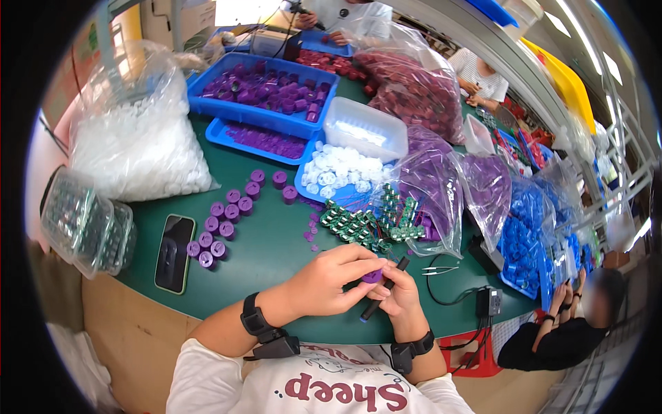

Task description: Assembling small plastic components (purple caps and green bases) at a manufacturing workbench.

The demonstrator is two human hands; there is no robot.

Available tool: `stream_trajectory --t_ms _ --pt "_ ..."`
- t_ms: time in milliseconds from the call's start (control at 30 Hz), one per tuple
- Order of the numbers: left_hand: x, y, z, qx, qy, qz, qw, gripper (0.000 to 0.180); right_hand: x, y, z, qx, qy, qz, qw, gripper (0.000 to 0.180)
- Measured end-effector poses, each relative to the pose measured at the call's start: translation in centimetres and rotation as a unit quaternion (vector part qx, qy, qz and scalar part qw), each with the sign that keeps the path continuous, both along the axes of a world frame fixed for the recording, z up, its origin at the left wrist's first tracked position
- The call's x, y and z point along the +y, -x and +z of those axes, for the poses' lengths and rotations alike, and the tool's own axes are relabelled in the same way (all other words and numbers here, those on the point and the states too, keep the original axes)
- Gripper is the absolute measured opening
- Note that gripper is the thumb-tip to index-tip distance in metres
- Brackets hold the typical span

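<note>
1. Two hands meet low over the near edge of the green desk (276, 255), right in front of the person's chest.
2. Left hand (329, 279) comes in from the left, fingers (358, 259) curled shut around a small purple cap (372, 276), which peeks out between thumb and fingertips.
3. Right hand (400, 298) sits just beside it, touching the left, fingers closed on a slim black pen-like tool (383, 290); the tool runs at a slant, one end up by the cap, the blue-tipped end pointing down toward the desk edge.
4. Cap sits at the spot where both hands join, above the desk, not lying on it.
5. Both wrists carry black bands.
6. Just beyond the hands, a heap of small green circuit boards (365, 224) lies on the desk.
7. Off to the left, finished-looking purple caps (227, 214) stand in loose rows, next to a dark phone (173, 253) lying flat.
8. Right of the hands, tweezers (440, 270) rest on the desk near a black cable.
9. Farther back: a blue tray of white caps (338, 172), blue bins of purple parts (265, 90), a big clear bag of white pieces (138, 138).
10. Other people work at the far side and at the right edge.
</note>
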State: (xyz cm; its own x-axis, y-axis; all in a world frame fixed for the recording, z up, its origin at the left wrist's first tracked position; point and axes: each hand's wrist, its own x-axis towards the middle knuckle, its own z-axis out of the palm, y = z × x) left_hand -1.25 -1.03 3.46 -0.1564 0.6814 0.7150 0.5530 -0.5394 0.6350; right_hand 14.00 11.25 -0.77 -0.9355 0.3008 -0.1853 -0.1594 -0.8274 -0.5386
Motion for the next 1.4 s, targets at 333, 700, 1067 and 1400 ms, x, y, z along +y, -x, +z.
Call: stream_trajectory --t_ms 333,700,1067,1400 --pt "-0.7 0.1 -0.2 -0.018 0.027 0.005 0.999 0.039 0.8 0.8 -1.3 0.049 -0.01 0.044 0.998 0.018" --pt "-0.8 -0.5 0.1 -0.077 -0.014 0.044 0.996 0.032 -0.6 1.7 -1.2 0.09 -0.07 -0.071 0.991 0.013" --pt "-1.0 2.0 1.0 -0.007 0.002 -0.054 0.999 0.034 0.3 1.2 1.1 0.1 -0.111 0.03 0.988 0.012" --pt "-0.9 3.4 0.4 -0.247 0.123 -0.137 0.951 0.034 -1.1 1.4 2.9 0.07 -0.159 -0.051 0.983 0.008"
